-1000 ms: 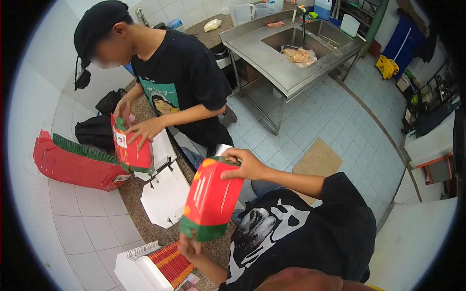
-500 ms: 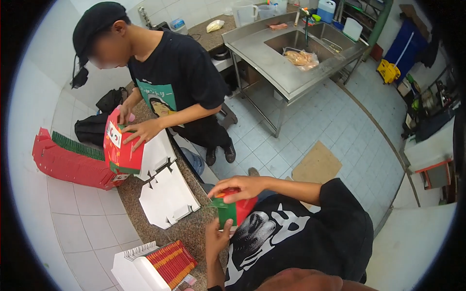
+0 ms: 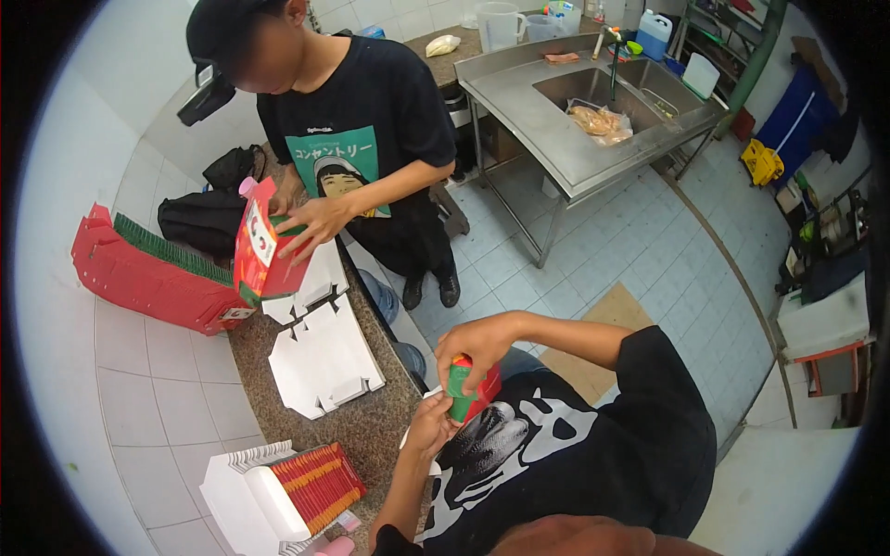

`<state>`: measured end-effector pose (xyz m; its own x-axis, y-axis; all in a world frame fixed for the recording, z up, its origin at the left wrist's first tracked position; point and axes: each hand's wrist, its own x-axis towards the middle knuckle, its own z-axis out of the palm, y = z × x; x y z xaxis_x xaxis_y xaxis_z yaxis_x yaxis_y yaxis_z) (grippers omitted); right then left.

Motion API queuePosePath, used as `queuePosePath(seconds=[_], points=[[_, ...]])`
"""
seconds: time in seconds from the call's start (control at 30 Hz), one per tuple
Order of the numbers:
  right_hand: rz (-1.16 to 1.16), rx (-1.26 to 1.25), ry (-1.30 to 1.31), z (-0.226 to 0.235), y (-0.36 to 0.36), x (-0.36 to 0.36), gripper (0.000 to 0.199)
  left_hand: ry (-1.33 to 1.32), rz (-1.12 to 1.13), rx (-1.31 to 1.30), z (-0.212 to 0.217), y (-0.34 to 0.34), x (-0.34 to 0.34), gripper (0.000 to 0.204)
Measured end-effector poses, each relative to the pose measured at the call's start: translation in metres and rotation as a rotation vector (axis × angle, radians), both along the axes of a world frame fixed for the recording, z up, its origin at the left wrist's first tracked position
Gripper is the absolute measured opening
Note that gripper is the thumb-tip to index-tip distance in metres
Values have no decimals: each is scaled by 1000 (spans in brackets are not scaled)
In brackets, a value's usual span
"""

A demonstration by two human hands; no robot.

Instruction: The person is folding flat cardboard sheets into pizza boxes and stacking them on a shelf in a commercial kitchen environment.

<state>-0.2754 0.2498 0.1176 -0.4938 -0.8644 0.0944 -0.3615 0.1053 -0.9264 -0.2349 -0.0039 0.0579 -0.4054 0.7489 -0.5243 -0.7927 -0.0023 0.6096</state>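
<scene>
Printed lettering shows on the co-worker's black T-shirt (image 3: 345, 102), at 11 o'clock from the view's centre; a white label (image 3: 260, 239) marks the co-worker's red carton (image 3: 286, 276) at 9 o'clock; the red-and-green carton (image 3: 483, 397) sits near 6 o'clock; the right hand (image 3: 479, 342) arches over it, fingers curled; the left hand (image 3: 431, 423) pinches its green edge; versus one second ago, the carton is nearer the wearer's shirt (image 3: 575, 454).
</scene>
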Motion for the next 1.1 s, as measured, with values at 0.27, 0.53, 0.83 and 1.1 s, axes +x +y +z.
queuePosePath(seconds=[0.27,0.53,0.83,1.1], points=[[-599,-132,101,9,-18,8,16,570,377,-63,18,2,-8,30],[-802,-123,220,12,-39,0,19,765,504,-197,42,5,-12,27],[-940,-241,551,-5,-61,26,29,222,645,91,19,18,-8,22],[-651,-261,849,-43,-68,33,32,449,1207,-148,36,35,-6,19]])
